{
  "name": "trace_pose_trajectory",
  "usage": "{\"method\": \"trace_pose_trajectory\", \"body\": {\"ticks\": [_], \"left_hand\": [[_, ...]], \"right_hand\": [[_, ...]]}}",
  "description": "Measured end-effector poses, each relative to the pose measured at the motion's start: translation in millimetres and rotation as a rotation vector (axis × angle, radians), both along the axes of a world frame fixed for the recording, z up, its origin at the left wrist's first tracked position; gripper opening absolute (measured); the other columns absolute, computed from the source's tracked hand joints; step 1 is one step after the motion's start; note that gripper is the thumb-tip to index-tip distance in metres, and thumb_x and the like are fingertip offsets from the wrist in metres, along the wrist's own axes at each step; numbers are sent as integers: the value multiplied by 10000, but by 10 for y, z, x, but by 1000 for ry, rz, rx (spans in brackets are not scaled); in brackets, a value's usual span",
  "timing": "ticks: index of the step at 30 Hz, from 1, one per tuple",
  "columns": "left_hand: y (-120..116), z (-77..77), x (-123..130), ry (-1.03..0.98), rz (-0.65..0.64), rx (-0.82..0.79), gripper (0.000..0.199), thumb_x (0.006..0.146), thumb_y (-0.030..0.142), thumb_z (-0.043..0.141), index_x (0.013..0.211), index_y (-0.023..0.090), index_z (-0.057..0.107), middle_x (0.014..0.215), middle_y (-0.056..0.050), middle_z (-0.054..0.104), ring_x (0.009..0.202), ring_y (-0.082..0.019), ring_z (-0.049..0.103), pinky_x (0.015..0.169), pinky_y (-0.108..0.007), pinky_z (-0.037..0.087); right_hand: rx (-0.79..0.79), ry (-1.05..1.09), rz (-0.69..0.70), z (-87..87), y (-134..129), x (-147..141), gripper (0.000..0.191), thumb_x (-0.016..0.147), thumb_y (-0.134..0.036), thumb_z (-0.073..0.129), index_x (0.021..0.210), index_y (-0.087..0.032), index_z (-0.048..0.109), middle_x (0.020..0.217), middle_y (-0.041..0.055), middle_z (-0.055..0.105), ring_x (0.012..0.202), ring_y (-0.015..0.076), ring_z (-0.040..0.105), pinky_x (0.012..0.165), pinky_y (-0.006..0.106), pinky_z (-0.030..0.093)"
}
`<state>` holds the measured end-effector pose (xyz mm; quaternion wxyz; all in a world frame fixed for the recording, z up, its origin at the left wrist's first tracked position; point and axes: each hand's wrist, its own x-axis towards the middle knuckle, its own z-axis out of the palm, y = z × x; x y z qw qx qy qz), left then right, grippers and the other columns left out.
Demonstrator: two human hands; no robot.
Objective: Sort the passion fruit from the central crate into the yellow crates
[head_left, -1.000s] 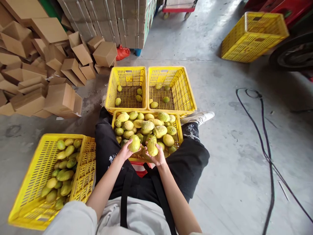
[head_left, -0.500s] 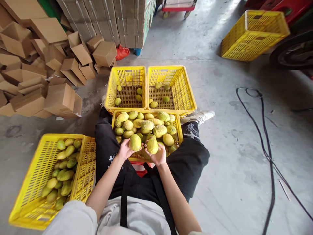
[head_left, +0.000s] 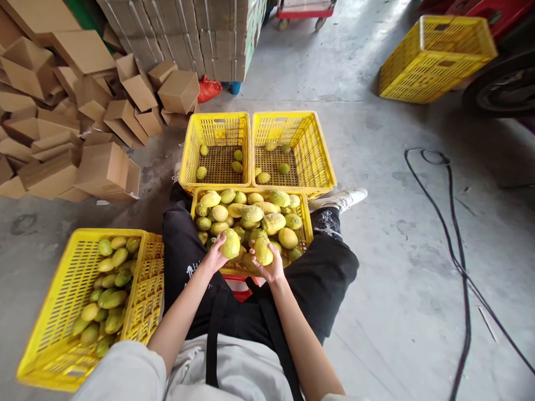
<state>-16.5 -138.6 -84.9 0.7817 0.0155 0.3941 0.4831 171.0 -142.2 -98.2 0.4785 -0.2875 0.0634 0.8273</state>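
Observation:
My left hand [head_left: 214, 257] is wrapped round a yellow-green fruit [head_left: 230, 244]. Another yellow-green fruit [head_left: 263, 250] is gripped in my right hand [head_left: 273, 266]. Both hands are above the near part of a yellow crate [head_left: 308, 225], which is heaped with yellow and green fruits and stands between my legs. Beyond it, two yellow crates side by side, one on the left [head_left: 249, 125] and one on the right [head_left: 322, 149], each hold several fruits on their floors.
At the lower left, a tilted yellow crate [head_left: 50, 312] holds many fruits. Cardboard boxes [head_left: 102, 170] lie heaped at the upper left. Another yellow crate [head_left: 434, 69] stands near a wheel at the upper right. A black cable [head_left: 462, 267] runs over the floor on the right.
My hands have moved slightly apart, each still round its fruit. The left fruit has shifted a little left, and the right one a little right.

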Motion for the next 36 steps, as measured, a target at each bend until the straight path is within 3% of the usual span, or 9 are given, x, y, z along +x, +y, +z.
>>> {"method": "trace_pose_trajectory", "body": {"ticks": [12,17,21,26,31,36], "left_hand": [[10,-33,0,-62,-23,-74,368,820,297,579,1160,158,555,1067,-109,671,970,-255,649,931,-477,460],[24,23,-17,-167,13,-44,349,830,321,483,1106,134,584,1085,-146,665,1085,-324,598,932,-567,430],[39,22,-20,-132,33,-70,296,846,283,471,1070,131,590,1065,-134,676,1074,-305,607,935,-541,440],[20,-30,-33,-106,-52,-93,368,839,368,548,1120,132,576,1023,-140,680,993,-300,645,869,-469,489],[-1,-56,-36,-53,-59,-79,355,808,361,598,1071,123,598,977,-138,679,945,-290,654,814,-418,502],[0,-26,-22,-44,-110,-7,349,823,342,571,1098,130,603,1129,-152,644,913,-264,653,769,-394,510]], "right_hand": [[41,-21,-3,64,26,-28,381,778,-320,625,1149,-273,548,900,21,697,720,167,658,577,278,563],[50,16,14,94,17,-1,427,756,-321,560,1178,-257,544,1026,57,701,878,235,675,734,426,571],[80,60,53,119,13,23,483,721,-325,505,1199,-260,529,1167,81,660,1044,278,635,808,521,539],[38,28,24,79,15,26,465,754,-342,535,1205,-231,528,1098,88,685,1007,249,651,743,420,574],[102,33,15,39,9,0,470,768,-317,600,1230,-308,511,947,24,689,737,162,654,473,217,525],[118,-26,5,37,10,-25,524,779,-304,631,1275,-357,474,1011,9,678,754,164,659,486,221,531]]}}
